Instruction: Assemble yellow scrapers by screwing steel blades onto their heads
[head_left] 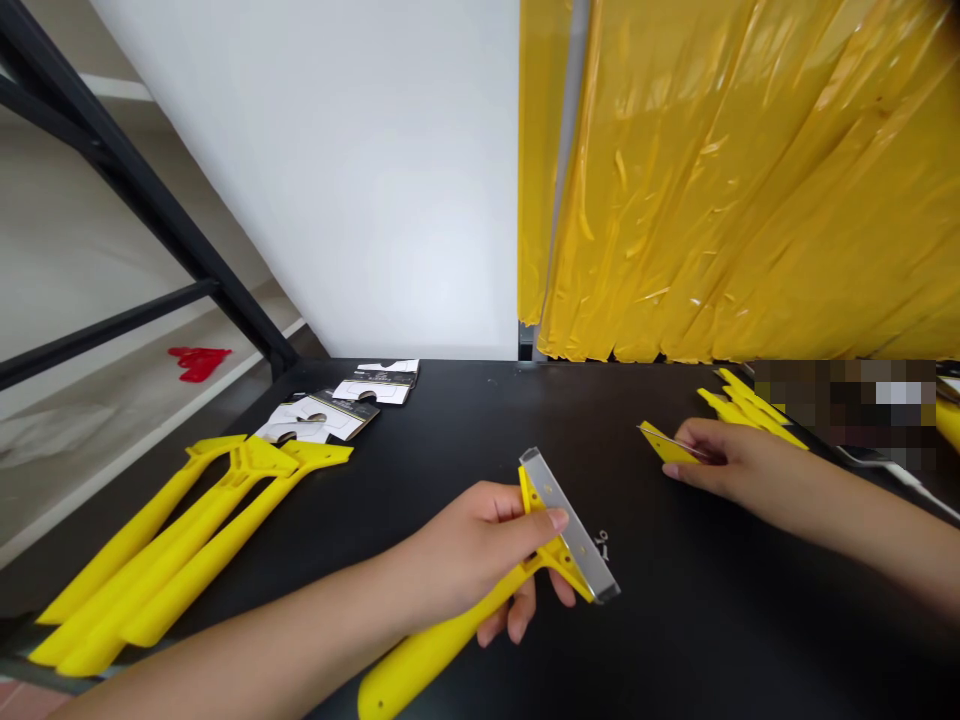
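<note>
Grasping | left hand (491, 540): one scraper (450, 638) | right hand (709, 458): one yellow plate (658, 446) | at least three handles (161, 555)

yellow plastic sheeting (720, 190): wrinkled, behind the counter (690, 620) | white panel (375, 180): left of sheeting | red item (199, 363): on left shelf (150, 405) | white cable (904, 476): far right

On the black table (675, 630) we find long yellow plastic handles (161, 555) at left, thin white-and-black cards (352, 417) behind them, slim yellow strips (742, 405) at right. Front middle, the left hand (487, 540) holds a yellow metal-bladed scraper (461, 632); right of it, the right hand (712, 455) holds a thin yellow plate (660, 443). Behind the table we note wrinkled yellow plastic sheeting (735, 180), right of a smooth white panel (375, 180).
</note>
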